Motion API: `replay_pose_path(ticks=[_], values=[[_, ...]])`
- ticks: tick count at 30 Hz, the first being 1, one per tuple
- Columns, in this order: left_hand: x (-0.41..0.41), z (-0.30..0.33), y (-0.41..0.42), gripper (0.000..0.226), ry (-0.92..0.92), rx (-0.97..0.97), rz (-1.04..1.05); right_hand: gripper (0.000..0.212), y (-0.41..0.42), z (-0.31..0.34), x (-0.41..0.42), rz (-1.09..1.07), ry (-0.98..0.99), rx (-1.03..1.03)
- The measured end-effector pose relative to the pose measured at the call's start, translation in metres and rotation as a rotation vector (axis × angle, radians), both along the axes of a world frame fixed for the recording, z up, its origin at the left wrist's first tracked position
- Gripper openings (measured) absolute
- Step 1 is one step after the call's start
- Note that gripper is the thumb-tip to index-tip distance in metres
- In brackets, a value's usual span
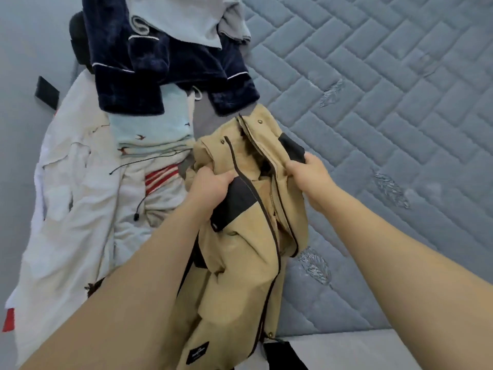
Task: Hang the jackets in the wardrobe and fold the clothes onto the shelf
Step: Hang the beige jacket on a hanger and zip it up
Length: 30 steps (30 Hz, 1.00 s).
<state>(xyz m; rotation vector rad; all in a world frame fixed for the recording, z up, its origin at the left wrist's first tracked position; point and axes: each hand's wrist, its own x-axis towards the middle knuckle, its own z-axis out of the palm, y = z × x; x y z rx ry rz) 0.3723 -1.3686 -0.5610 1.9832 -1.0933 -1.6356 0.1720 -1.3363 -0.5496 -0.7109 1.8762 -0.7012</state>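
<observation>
A tan jacket (240,263) with dark brown patches and a dark zip hangs in front of me over the edge of the mattress (386,102). My left hand (210,185) grips its left shoulder beside a brown patch. My right hand (306,169) pinches the right shoulder next to the open collar. The jacket's hem drops out of view at the bottom. To the left lies a pile of clothes: a white jacket (74,209) with black drawcords, a light blue garment (152,129) with small bird prints, and a dark navy garment (165,68) with white piping.
A pale grey garment (192,17) tops the pile at the far end. The quilted grey mattress has several worn spots on its right half. A black object (46,90) sits on the grey floor at far left. A dark shape (282,353) shows below the mattress edge.
</observation>
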Motion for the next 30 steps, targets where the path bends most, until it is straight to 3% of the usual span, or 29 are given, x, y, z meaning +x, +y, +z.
replay_pose_path(ticks=[6,11,13,19,28,30], values=[[-0.106,0.101,0.051,0.023,0.204,-0.036,-0.289,0.034,0.12,0.107,-0.076,-0.444,-0.029,-0.063],[-0.199,0.184,0.144,0.024,0.28,-0.079,-0.669,0.03,0.271,0.185,-0.121,-0.81,0.029,-0.076],[-0.233,0.216,0.195,0.015,0.328,-0.075,-0.839,0.03,0.338,0.216,-0.13,-0.962,0.093,-0.085],[-0.308,0.305,0.376,0.028,0.467,-0.154,-1.308,0.035,0.531,0.291,-0.128,-1.406,0.225,-0.115],[-0.351,0.39,0.632,0.015,0.752,-0.188,-1.874,0.026,0.773,0.353,-0.086,-2.01,0.385,-0.233],[-0.36,0.412,0.689,0.016,0.824,-0.295,-2.007,0.037,0.824,0.363,-0.079,-2.155,0.413,-0.273]])
